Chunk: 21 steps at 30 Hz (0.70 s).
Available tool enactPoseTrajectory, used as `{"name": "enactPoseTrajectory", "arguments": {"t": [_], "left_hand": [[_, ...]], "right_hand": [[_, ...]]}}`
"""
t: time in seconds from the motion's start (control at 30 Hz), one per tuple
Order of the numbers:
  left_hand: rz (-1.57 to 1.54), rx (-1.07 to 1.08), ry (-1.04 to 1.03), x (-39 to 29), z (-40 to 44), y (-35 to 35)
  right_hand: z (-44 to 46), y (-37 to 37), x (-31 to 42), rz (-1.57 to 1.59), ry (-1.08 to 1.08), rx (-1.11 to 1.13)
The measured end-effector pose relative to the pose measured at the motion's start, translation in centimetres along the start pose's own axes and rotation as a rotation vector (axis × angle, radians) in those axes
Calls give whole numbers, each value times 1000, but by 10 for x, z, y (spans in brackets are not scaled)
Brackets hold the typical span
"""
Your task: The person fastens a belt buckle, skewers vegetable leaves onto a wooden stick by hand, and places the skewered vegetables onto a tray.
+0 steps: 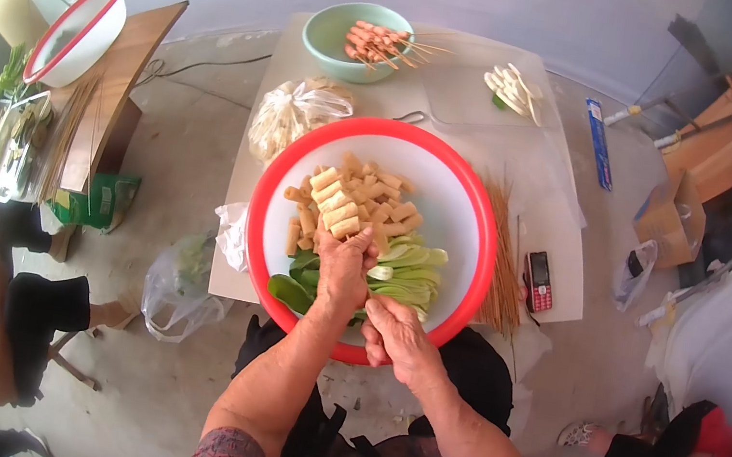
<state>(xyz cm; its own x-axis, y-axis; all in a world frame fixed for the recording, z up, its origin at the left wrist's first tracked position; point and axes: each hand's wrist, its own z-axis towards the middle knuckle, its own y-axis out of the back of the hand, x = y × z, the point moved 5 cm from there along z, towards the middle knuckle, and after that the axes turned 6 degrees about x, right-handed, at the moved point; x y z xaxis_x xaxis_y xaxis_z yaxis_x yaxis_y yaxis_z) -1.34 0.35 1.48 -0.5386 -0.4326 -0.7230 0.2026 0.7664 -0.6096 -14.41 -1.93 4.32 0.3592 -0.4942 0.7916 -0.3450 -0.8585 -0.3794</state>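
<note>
A red-rimmed white basin (481, 249) sits in front of me, holding cut tan rolls (399, 216), pale green leafy stalks (412, 271) and dark green leaves (290, 293). Over the rolls, my left hand (345, 269) is closed around the near end of a skewer of rolls (334, 201), several in a straight row. My right hand (401, 335) is closed just below and to the right, its fingertips in line with that row at the skewer's lower end. The stick itself is mostly hidden by the fingers and rolls.
Bamboo sticks (501, 267) and a red phone (539, 281) lie right of the basin. Behind are a plastic bag (292, 118), a green bowl (326, 37) with skewered pink pieces (381, 43), and white pieces (514, 91). Other people sit at left and right.
</note>
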Motion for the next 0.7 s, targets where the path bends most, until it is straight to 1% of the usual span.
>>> {"name": "enactPoseTrajectory", "arguments": {"t": [0.07,0.1,0.13,0.2,0.27,0.37,0.5,0.57,0.6,0.67,0.7], "left_hand": [[28,-12,16,4,-2,1],[48,-22,-5,-1,-7,-5],[50,-14,0,-1,-6,-6],[37,29,-17,-2,-1,-6],[22,53,-22,-1,2,-12],[32,151,-20,3,5,-21],[4,184,62,16,12,-33],[1,116,-17,8,18,-33],[52,112,-61,0,22,-31],[154,62,-123,-15,18,-36],[117,92,-122,-14,24,-29]], "right_hand": [[-1,8,-19,221,-80,-79],[-2,8,-22,98,-20,-145],[-3,5,-26,101,-15,-152],[-10,3,-23,-85,132,-216],[-22,2,-17,-22,114,-234],[-44,3,-9,198,20,-134],[-74,14,2,241,34,-154],[-95,13,2,175,-56,-156],[-108,16,2,179,-54,-163],[-136,24,1,210,-74,-59],[-147,36,2,152,-68,-118]]}}
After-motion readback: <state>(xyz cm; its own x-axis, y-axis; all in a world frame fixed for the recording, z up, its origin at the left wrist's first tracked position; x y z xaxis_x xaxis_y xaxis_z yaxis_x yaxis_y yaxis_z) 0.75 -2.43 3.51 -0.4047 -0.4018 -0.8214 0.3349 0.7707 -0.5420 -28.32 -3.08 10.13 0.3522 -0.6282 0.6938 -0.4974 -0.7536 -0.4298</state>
